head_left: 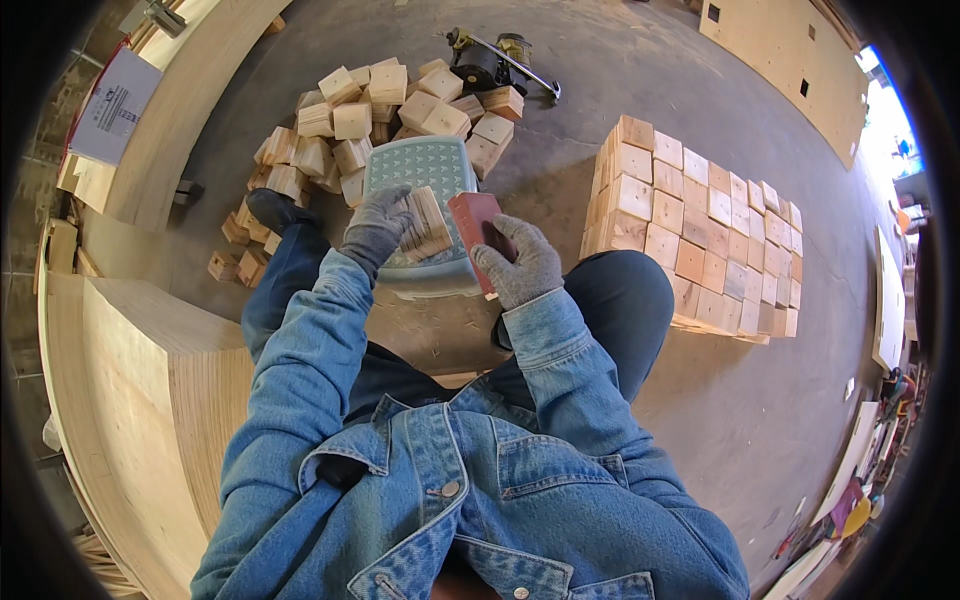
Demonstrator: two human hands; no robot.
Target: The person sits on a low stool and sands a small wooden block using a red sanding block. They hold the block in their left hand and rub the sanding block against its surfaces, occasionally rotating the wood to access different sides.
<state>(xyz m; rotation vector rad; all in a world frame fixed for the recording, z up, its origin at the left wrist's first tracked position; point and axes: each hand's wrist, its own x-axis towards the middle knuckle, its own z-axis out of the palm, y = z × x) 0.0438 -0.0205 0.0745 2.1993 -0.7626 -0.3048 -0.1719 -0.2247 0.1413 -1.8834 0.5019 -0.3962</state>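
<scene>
My left hand point(376, 226), in a grey knit glove, is closed around one side of a small plywood block point(428, 226) whose layered edge faces up. The block is over the light blue-green plastic step stool point(418, 158) with a studded top; I cannot tell whether it rests on it. To the right of it, my gloved right hand point(522, 264) grips a reddish-brown sanding block point(474, 216), tilted upright with its thumb and fingers on the near right side. A narrow gap separates the sanding block from the plywood block.
Beyond the stool lies a loose heap of wooden blocks point(350, 118), with a dark power tool point(492, 62) behind it. Neatly stacked blocks point(705, 225) stand at the right. Large stacked plywood sheets point(150, 340) line my left. My knees flank the stool.
</scene>
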